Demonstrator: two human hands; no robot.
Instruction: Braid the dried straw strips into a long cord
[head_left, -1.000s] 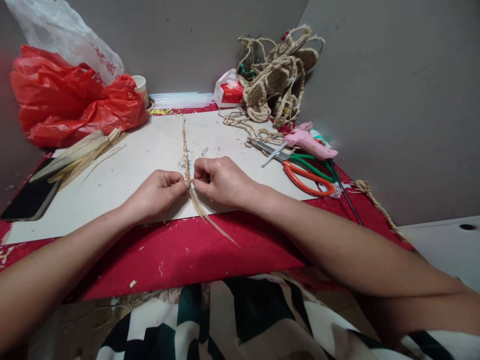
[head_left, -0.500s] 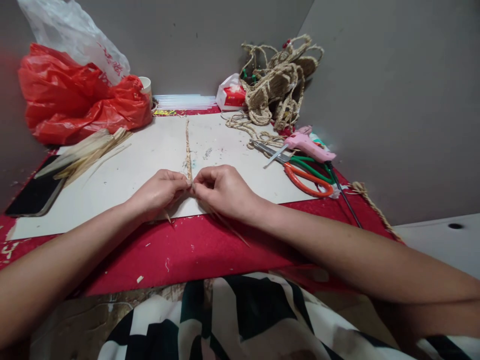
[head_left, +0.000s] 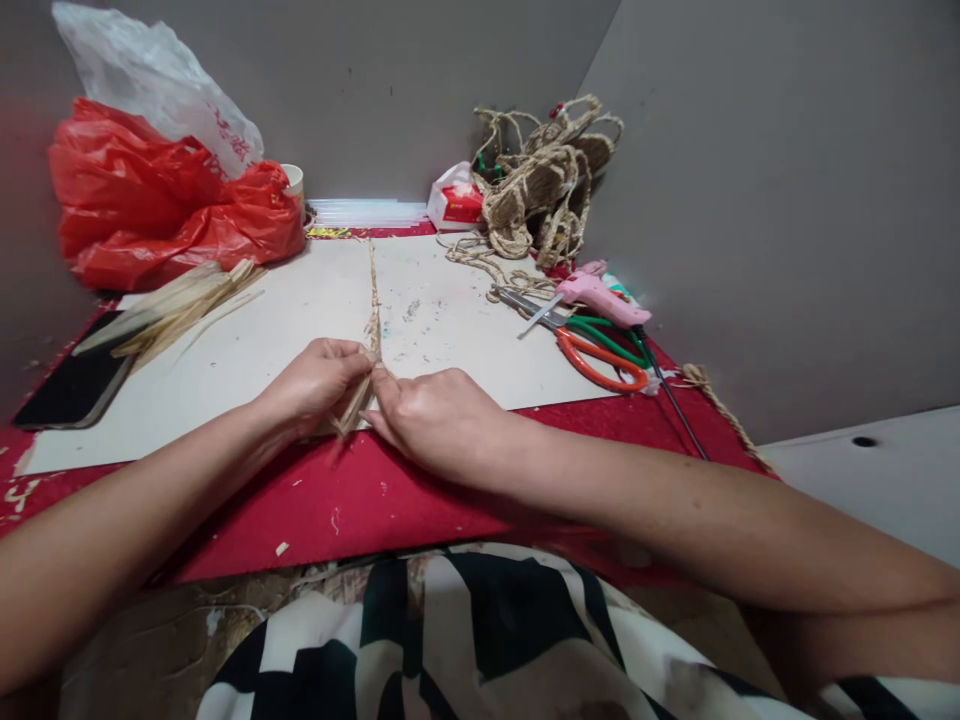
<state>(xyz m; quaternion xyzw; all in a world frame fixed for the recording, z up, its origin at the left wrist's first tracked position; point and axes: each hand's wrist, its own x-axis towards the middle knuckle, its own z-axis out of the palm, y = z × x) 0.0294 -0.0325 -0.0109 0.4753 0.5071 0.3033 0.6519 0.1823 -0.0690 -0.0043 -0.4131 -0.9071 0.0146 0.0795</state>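
- The left hand [head_left: 319,382] is pinching the near end of a straw braid [head_left: 374,300], fingers closed on it.
- The right hand [head_left: 450,422] is touching that end (whether its fingers are gripping, I cannot tell).
- The braid is running away over a white board [head_left: 480,345] on the red tabletop [head_left: 300,520].
- Scissors [head_left: 576,361] are lying beside a pink glue gun [head_left: 600,299] at right.
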